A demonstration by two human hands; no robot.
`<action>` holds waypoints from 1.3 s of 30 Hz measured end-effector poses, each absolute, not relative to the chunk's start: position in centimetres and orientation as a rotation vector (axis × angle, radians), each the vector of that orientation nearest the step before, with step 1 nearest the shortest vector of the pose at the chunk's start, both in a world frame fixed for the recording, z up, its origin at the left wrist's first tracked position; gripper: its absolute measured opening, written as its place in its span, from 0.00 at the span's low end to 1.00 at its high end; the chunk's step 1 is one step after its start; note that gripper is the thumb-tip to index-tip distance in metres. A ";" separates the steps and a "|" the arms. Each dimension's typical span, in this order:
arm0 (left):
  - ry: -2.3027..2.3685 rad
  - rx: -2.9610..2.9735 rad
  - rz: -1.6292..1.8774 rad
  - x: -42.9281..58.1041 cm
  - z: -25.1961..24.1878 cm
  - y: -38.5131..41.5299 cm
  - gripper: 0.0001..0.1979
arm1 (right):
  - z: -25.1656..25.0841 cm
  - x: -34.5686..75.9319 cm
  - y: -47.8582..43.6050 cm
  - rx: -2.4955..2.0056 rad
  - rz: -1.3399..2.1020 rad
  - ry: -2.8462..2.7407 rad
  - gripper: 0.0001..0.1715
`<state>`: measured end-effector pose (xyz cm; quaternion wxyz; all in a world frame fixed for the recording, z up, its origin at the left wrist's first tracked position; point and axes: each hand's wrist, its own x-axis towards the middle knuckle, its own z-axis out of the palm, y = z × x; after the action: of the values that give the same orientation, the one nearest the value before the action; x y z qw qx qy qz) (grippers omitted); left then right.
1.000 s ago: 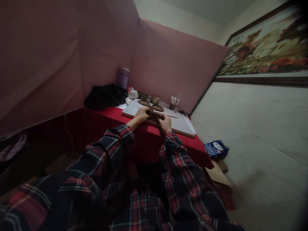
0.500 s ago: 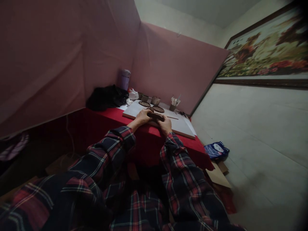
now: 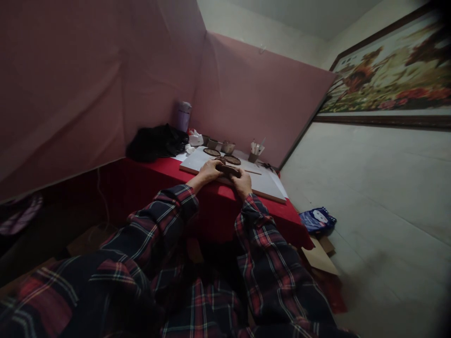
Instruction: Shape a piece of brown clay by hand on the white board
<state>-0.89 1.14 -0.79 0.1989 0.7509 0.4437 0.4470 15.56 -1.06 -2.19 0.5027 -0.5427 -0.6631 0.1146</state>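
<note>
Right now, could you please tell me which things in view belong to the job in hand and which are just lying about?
Likely in the job: held dark piece, round brown piece behind it, pale board, thin stick, cup of tools.

Probably just lying about: black bundle, purple bottle, blue bag.

Dim, low-contrast lighting, with deep shadow beneath the red-covered table [image 3: 158, 172], stretched edges and a blackened upper-right corner

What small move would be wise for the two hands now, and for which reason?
Probably ease the dark piece slightly forward, further over the pale board: the left hand and right hand hold its opposite ends near the board's front edge, where a slip might let it fall.
</note>
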 end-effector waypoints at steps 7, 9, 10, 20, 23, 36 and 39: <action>1.220 2.090 1.268 -0.8 -0.9 1.4 0.18 | -2.4 15.7 -0.8 -1.313 0.265 -1.603 0.12; 1.217 2.092 1.275 -0.8 -1.0 1.4 0.17 | -2.4 15.7 -0.8 -1.323 0.259 -1.604 0.12; 1.217 2.096 1.278 -0.8 -1.0 1.4 0.17 | -2.4 15.7 -0.8 -1.325 0.256 -1.607 0.12; 1.225 2.129 1.270 -0.9 -1.0 1.5 0.16 | -2.5 15.9 -0.8 -1.251 0.271 -1.607 0.12; 1.225 2.142 1.274 -0.9 -1.0 1.4 0.15 | -2.6 15.9 -0.7 -1.263 0.279 -1.595 0.13; 1.239 2.143 1.263 -0.8 -0.8 1.0 0.14 | -2.7 16.1 -0.5 -1.259 0.273 -1.595 0.13; 1.225 2.131 1.269 -0.8 -0.9 1.1 0.14 | -2.7 16.1 -0.4 -1.246 0.281 -1.595 0.13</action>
<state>-0.82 1.10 -0.89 0.1865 0.7568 0.4350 0.4507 16.06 -0.41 -2.70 0.5218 -0.5203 -0.6658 0.1173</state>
